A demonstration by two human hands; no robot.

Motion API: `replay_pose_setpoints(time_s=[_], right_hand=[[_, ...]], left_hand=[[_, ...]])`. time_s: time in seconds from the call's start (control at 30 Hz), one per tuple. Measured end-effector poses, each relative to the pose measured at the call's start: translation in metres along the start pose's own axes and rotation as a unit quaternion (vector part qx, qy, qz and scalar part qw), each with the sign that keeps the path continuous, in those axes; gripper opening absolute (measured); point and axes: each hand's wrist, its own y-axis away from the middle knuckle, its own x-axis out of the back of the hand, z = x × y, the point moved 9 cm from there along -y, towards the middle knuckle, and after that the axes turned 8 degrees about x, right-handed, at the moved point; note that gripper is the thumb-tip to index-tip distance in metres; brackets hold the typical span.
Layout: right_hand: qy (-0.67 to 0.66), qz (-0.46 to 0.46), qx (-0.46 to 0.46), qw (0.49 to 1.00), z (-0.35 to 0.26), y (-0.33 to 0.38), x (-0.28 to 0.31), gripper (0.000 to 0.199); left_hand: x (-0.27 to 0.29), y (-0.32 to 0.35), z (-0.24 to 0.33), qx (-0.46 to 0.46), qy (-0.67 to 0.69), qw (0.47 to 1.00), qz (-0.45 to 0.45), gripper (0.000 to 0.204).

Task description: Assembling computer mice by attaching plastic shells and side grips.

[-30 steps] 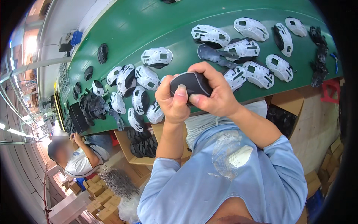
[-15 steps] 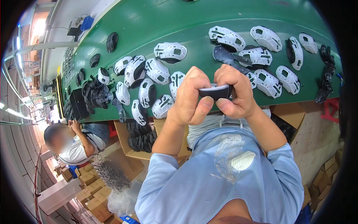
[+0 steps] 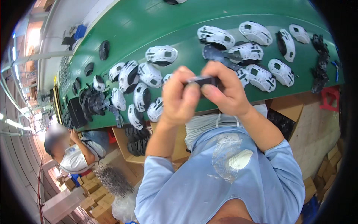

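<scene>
Both hands are closed on one small dark part [image 3: 203, 81], held up over the near edge of the green worktop [image 3: 149, 26]: the left hand [image 3: 179, 98] pinches its left end between thumb and fingers, and the right hand [image 3: 225, 91] wraps its right end, thumb on the near side. The part is seen edge-on, a thin dark bar whose long axis runs left to right between the two grips; which face points up cannot be told. Just beyond and to the right of the hands lie white mouse shells [image 3: 261, 76] and a dark flat shell [image 3: 214, 54], and more white shells [image 3: 143, 95] crowd to the left. Farther left sit dark shells [image 3: 91, 102] in a heap, and a string of dark pieces [image 3: 320, 63] lies at the far right. Below the worktop edge, left of the hands, an open cardboard box [image 3: 125, 143] holds dark parts; another box [image 3: 285, 112] with dark contents stands to the right. Far lower left, another person [image 3: 72, 155] sits among stacked cartons [image 3: 89, 207].
</scene>
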Motion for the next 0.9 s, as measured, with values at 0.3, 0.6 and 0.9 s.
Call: replay_pose_setpoints(time_s=[0.3,0.6,0.9], right_hand=[[0.373,-0.085,0.021,0.924,-0.002,-0.036,0.092,0.019],[0.563,-0.286,0.007,0.776,0.058,-0.023,0.042,0.039],[0.410,-0.124,0.021,0.904,0.005,-0.054,0.072,0.019]], left_hand=[[0.135,-0.200,-0.175,0.297,-0.038,0.950,0.087,0.031],[0.113,-0.264,-0.208,0.243,-0.615,0.751,0.011,0.084],[0.050,-0.293,-0.219,0.128,-0.654,0.694,-0.273,0.103]])
